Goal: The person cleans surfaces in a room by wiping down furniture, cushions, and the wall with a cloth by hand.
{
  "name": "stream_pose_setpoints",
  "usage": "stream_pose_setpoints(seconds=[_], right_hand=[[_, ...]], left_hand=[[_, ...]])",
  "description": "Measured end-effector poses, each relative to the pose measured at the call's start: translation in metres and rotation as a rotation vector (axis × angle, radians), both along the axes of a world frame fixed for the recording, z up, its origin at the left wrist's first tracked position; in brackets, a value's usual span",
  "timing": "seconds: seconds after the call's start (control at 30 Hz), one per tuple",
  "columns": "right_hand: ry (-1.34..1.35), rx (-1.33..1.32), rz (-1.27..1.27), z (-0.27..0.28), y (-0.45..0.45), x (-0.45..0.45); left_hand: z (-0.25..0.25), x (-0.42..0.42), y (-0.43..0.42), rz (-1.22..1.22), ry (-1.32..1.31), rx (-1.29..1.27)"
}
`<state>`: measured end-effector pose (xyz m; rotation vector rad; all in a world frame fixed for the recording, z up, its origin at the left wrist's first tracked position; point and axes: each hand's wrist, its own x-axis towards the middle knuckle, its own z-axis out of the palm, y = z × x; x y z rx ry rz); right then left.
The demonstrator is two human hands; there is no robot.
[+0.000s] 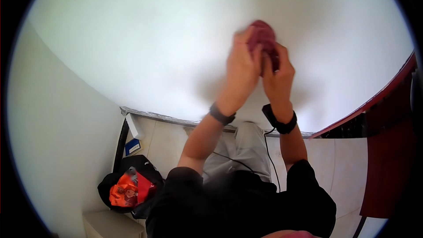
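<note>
Both hands are raised in front of a white wall (154, 48), closed around a bunched, dark pink cloth (263, 35). My left hand (242, 64) grips the cloth from its left side and is slightly blurred. On the cloth's right and lower side, my right hand (280, 68) has its fingers curled round it. The cloth is folded into a small wad, and part of it is hidden behind the fingers. Whether it touches the wall I cannot tell. A black band sits on each wrist, and a thin cable hangs near the right one.
A black bag (105, 187) with an orange packet (125, 191) stands on the tiled floor at lower left. Near it lie a blue box (133, 147) and a white block (134, 126). Dark red furniture (387, 150) stands at right. A beige box (112, 224) is at the bottom left.
</note>
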<state>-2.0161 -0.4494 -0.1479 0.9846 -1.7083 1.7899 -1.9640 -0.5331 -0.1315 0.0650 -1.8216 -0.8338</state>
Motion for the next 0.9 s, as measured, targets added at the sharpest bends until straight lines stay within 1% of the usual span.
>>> stream_pose_setpoints(seconds=[0.03,0.13,0.23,0.27,0.33,0.43,0.47,0.57,0.6,0.7,0.8,0.83,0.9], right_hand=[[-0.048,-0.034,0.023,-0.001,0.009,-0.004],[-0.094,0.027,-0.133,-0.025,0.032,-0.013],[-0.233,0.163,-0.171,-0.058,0.047,-0.012],[-0.254,0.187,-0.163,-0.066,0.046,-0.008],[-0.297,0.24,-0.141,-0.083,0.041,0.002],[-0.18,0.274,-0.114,-0.1,0.019,0.018],[-0.21,0.28,-0.074,-0.097,0.01,0.029],[-0.189,0.308,0.008,-0.093,-0.015,0.047],[-0.066,0.332,-0.017,-0.096,-0.024,0.048],[0.044,0.345,-0.049,-0.091,-0.045,0.049],[0.088,0.306,-0.072,-0.067,-0.051,0.049],[0.093,0.298,-0.082,-0.062,-0.049,0.047],[0.092,0.278,-0.111,-0.06,-0.04,0.041]], left_hand=[[0.0,-0.006,0.007,-0.047,-0.031,-0.011],[-0.02,-0.022,0.026,-0.076,0.055,-0.158],[-0.05,-0.016,0.032,-0.149,-0.151,-0.102],[-0.067,-0.021,0.029,-0.134,-0.056,-0.124],[-0.089,-0.011,0.02,-0.149,-0.137,-0.055],[-0.118,0.007,-0.005,-0.096,-0.211,-0.022],[-0.125,0.014,-0.016,-0.067,-0.229,-0.026],[-0.126,0.04,-0.044,0.016,-0.249,-0.055],[-0.12,0.047,-0.054,0.007,-0.305,-0.057],[-0.095,0.063,-0.055,0.063,-0.269,0.072],[-0.06,0.067,-0.05,0.1,-0.28,0.09],[-0.055,0.064,-0.048,0.106,-0.271,0.095],[-0.052,0.055,-0.042,0.018,-0.284,0.188]])
